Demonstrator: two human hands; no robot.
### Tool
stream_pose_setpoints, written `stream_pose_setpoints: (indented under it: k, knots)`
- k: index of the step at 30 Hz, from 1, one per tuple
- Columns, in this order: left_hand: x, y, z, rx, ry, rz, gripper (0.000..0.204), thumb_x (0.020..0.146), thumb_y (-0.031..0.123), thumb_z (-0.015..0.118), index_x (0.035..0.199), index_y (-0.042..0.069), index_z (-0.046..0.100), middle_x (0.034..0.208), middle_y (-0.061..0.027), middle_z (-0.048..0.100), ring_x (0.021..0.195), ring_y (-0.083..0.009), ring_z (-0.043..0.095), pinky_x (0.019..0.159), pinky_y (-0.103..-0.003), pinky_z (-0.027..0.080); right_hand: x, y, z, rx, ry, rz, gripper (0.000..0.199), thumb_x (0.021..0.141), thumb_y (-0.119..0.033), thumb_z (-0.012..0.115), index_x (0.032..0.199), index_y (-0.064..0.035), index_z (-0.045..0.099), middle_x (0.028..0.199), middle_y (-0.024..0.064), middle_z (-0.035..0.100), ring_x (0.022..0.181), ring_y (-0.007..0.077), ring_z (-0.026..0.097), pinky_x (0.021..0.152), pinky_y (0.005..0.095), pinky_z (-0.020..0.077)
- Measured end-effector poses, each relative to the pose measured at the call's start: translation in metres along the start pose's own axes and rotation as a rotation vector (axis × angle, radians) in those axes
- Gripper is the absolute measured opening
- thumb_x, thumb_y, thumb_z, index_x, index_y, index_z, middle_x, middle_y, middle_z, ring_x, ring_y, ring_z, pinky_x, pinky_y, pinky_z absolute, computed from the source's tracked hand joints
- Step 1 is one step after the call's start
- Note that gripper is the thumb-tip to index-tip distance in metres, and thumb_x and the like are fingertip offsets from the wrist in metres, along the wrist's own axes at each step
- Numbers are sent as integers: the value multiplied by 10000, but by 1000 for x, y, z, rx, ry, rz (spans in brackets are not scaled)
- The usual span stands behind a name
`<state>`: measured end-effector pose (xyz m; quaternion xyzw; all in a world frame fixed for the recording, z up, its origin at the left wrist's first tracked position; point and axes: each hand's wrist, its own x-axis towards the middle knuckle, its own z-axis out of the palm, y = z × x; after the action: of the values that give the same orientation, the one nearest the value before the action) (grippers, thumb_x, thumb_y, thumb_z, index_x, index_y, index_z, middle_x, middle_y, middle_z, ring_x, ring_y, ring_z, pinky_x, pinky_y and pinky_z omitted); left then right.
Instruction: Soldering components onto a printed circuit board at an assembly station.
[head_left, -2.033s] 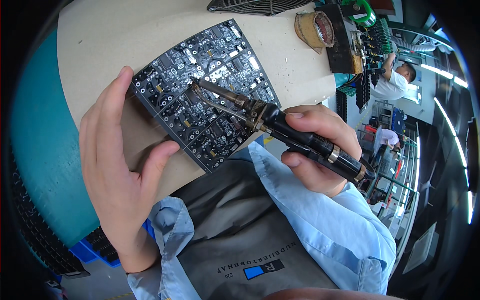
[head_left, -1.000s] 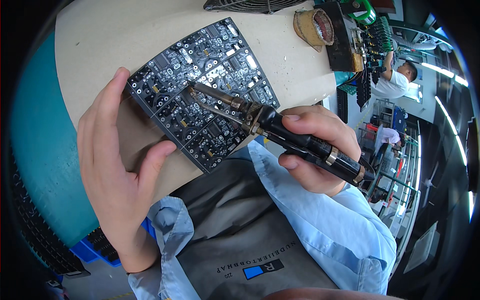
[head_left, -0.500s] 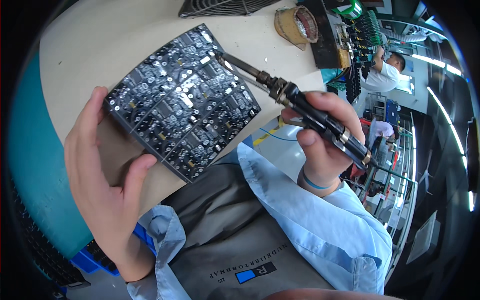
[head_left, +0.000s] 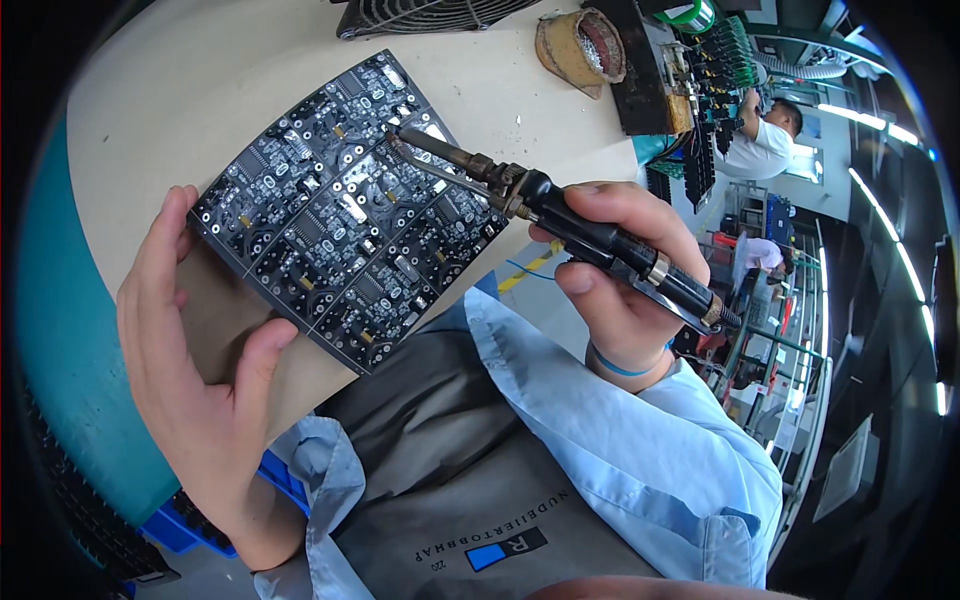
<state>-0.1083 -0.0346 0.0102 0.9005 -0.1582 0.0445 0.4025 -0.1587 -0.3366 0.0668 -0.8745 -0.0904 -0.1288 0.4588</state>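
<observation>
My left hand [head_left: 200, 370] grips a dark circuit board panel [head_left: 330, 240] by its left side, thumb at the near edge and fingers at the far-left corner. The panel is tilted over the tabletop and divided into several like sections full of small parts. In my right hand [head_left: 640, 270] is a black-handled soldering iron [head_left: 570, 215] with a thin metal tube running along its shaft. Its tip lies over the panel's upper middle; whether it touches the surface I cannot tell.
On the pale tabletop [head_left: 200, 90] stands a yellowish tape-like ring [head_left: 580, 50] beside a dark block [head_left: 640, 70]. A black fan grille [head_left: 430, 12] sits at the far edge. Blue bins [head_left: 180, 525] are at lower left. Another person [head_left: 765, 140] works at far right.
The soldering iron has moved left, its tip from the panel's right edge to further in over it. The panel has shifted slightly left and its glare has lessened.
</observation>
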Motion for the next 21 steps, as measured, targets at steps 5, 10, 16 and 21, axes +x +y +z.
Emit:
stream_pose_setpoints:
  k: [5, 10, 16, 21]
  knots:
    - [0, -1, 0, -8, -9, -1, 850, 789, 327, 828, 1522, 49, 499, 1477, -129, 611, 1305, -293, 595, 999, -379, 423, 0, -1, 0, -10, -6, 12, 432, 785, -46, 865, 1175, 46, 703, 1046, 158, 748, 892, 231, 733, 791, 306, 568]
    - [-2, -2, -1, -10, -1, 11, 850, 789, 328, 825, 1523, 49, 499, 1478, -132, 611, 1317, -299, 590, 999, -384, 425, 0, -2, 2, 16, 4, 27, 427, 787, -43, 864, 1171, 49, 700, 1034, 152, 749, 890, 215, 728, 789, 299, 564]
    - [-1, -1, 1, 13, -2, 12, 863, 791, 362, 824, 1525, 47, 497, 1480, -133, 610, 1315, -293, 593, 998, -379, 425, -1, 0, 1, 15, 10, 19, 433, 792, -38, 859, 1180, 55, 692, 1038, 153, 749, 896, 213, 726, 800, 295, 563]
    - [0, -3, 0, 15, -5, 16, 868, 798, 380, 824, 1528, 46, 492, 1483, -132, 607, 1313, -287, 595, 1000, -376, 425, 0, -1, 2, 29, 16, 23, 441, 793, -40, 860, 1188, 54, 689, 1046, 152, 750, 901, 214, 728, 801, 296, 564]
